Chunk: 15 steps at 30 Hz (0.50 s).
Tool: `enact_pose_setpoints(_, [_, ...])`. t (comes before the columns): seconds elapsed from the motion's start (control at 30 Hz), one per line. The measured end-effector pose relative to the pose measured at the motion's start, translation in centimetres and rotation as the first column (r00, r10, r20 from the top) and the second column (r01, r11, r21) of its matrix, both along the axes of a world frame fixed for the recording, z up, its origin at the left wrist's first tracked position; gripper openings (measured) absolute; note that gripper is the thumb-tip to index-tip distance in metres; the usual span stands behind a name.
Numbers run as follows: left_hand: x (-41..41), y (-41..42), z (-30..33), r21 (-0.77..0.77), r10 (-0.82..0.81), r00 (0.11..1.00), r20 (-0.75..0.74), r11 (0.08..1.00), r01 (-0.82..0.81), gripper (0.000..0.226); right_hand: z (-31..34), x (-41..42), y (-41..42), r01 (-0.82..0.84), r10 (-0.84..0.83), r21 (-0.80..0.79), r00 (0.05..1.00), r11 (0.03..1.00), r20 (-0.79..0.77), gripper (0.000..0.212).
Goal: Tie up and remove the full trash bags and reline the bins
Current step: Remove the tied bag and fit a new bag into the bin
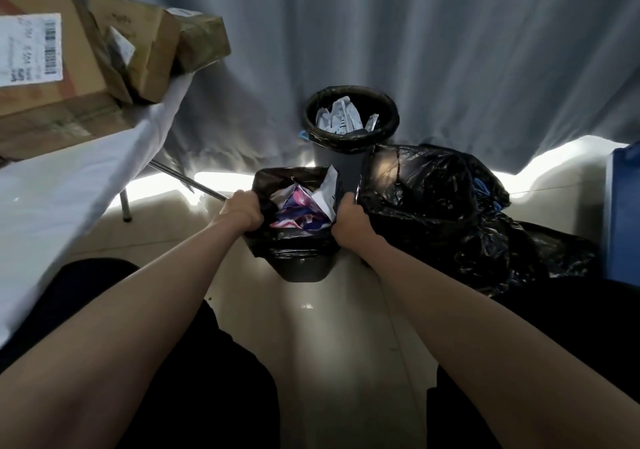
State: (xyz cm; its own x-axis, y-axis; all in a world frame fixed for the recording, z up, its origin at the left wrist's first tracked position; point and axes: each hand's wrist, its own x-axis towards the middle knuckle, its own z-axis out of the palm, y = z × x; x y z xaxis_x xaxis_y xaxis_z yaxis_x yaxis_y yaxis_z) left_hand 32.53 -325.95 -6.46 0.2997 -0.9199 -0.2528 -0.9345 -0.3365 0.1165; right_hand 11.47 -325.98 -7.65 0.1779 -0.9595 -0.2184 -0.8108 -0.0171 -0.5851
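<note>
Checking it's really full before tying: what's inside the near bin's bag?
The near bag holds crumpled white paper and pink-and-blue wrappers near its rim. The left hand and right hand grip its edges. Anything deeper is covered.

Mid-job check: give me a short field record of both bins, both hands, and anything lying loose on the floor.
near bin: small dark bin, black liner folded over its rim, crumpled paper and coloured wrappers inside, not tied
left hand: grips the liner's left rim
right hand: grips the liner's right rim
far bin: round bin by the curtain, black-lined, holds white paper, untouched
floor: heap of loose black bags right of the near bin
table: white-covered, on the left, carrying cardboard boxes
</note>
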Motion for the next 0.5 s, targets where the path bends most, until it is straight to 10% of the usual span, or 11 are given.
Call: enact_pose_setpoints(0.5, [-1.7,3.6,0.8,0.439,0.134,0.966,-0.22,0.898,-0.024,0.021,0.1,-5.1,4.3,-0.073,-0.031,0.61,0.987,0.789,0.158,0.016])
